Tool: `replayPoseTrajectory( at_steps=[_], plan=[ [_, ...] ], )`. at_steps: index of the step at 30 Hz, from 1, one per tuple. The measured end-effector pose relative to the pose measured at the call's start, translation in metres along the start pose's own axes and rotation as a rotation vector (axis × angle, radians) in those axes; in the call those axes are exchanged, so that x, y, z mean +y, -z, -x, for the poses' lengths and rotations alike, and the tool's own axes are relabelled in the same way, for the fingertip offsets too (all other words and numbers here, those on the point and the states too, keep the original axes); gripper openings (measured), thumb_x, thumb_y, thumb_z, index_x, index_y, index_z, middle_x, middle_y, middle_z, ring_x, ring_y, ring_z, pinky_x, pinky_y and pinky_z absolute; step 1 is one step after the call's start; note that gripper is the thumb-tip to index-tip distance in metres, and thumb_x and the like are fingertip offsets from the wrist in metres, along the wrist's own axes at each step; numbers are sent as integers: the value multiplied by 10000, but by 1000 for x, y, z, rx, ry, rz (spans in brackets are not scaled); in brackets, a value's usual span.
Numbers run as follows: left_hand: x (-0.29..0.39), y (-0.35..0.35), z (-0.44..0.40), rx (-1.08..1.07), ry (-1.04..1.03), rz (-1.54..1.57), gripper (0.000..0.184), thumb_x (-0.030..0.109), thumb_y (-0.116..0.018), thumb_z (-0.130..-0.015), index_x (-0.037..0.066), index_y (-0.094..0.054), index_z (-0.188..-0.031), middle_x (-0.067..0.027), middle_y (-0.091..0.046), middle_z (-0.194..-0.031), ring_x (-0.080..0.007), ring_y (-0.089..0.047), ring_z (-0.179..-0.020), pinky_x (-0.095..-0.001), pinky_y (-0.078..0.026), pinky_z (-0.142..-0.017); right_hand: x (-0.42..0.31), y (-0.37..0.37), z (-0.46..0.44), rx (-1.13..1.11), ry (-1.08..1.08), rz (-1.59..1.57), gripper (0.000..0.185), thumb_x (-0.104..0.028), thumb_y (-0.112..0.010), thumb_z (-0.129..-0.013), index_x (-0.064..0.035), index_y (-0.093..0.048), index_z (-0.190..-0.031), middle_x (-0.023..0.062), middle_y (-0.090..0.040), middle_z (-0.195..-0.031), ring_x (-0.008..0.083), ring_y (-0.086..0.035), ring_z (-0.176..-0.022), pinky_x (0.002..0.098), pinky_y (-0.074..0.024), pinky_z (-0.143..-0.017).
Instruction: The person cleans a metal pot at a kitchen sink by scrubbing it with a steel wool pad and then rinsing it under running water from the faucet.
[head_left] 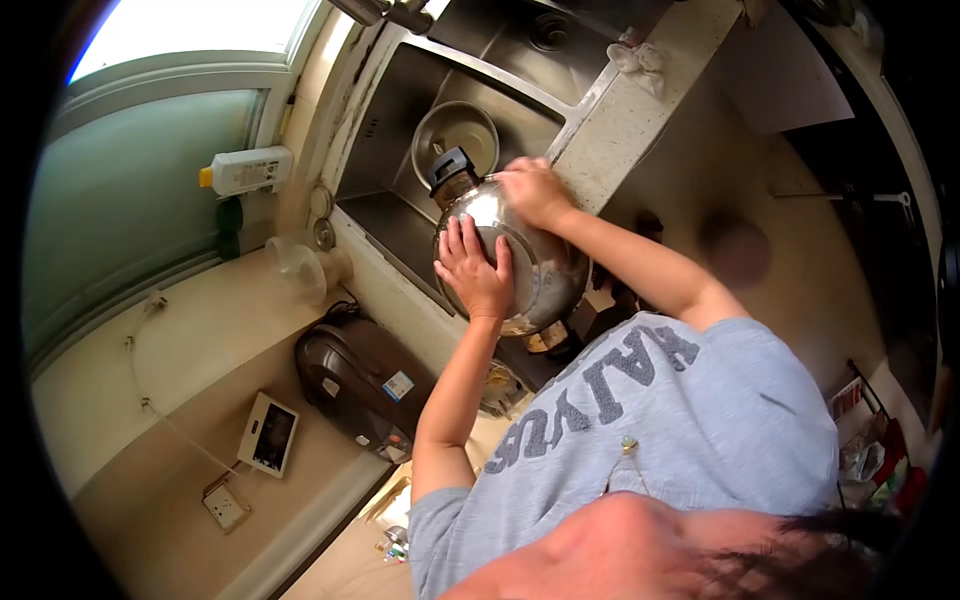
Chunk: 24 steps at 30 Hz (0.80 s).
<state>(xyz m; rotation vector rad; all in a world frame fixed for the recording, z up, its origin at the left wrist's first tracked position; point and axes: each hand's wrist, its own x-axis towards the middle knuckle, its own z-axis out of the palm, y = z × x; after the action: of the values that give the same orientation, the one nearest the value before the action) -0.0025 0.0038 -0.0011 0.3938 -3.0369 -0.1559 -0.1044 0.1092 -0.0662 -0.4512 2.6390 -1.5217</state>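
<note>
A shiny round metal pan (545,285) with a black handle (452,168) is tilted over the near edge of the sink, its curved outer side facing me. My left hand (473,272) lies on that surface with its fingers stretched out and spread. On the pan's far right part is my right hand (537,192), its fingers curled and slightly blurred. What lies under those fingers, if anything, is hidden. Beyond the handle, a round pale basin (484,118) sits in the steel sink (395,95).
A white bottle with a yellow cap (250,171) is by the window. A clear plastic container (296,268) and a dark brown appliance (350,385) stand on the left. A crumpled white cloth (640,65) lies on the counter edge (625,135). A small screen device (268,434) is at lower left.
</note>
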Motion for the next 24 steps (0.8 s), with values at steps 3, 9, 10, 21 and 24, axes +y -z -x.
replayPoseTrajectory(
  at_steps=[3,9,10,21,24],
  plan=[
    [-4,-5,0,5,5,-12,539,366,-488,-852,129,-399,-1327,-106,-350,-1397,-314,-269,-1305,-563,-186,-1018,-18,19,37,50,-53,149,238,-185,-539,-836,-93,-653,-1024,40,-547,-1025,265,-457,-962,373,-395,-854],
    [-1,-1,1,-11,16,6,527,362,-463,-865,130,-394,-1333,-96,-339,-1406,-310,-268,-1305,-564,-181,-1019,0,-13,-13,-56,5,63,202,-227,-490,-853,-128,-666,-865,60,-592,-982,272,-492,-935,400,-419,-812],
    [-7,1,6,-16,8,-1,527,362,-463,-865,130,-394,-1333,-96,-339,-1406,-310,-268,-1305,-564,-181,-1019,-3,-2,0,18,-118,2,211,-235,-483,-868,-132,-663,-904,54,-583,-990,278,-488,-943,408,-424,-810],
    [0,-3,0,-3,11,-3,520,332,-467,-874,124,-372,-1341,-97,-348,-1400,-306,-275,-1308,-541,-194,-1019,-29,-2,-19,-277,-49,136,211,-238,-523,-864,-102,-632,-982,61,-560,-1053,267,-454,-1028,390,-386,-868],
    [-11,-1,3,166,-373,66,630,336,-534,-848,31,-323,-1357,-184,-304,-1417,-342,-283,-1310,-489,-206,-1037,-37,3,8,-81,-47,-206,401,-360,-457,-905,-96,-418,-1205,134,-512,-1186,331,-407,-1117,441,-331,-951]
  ],
)
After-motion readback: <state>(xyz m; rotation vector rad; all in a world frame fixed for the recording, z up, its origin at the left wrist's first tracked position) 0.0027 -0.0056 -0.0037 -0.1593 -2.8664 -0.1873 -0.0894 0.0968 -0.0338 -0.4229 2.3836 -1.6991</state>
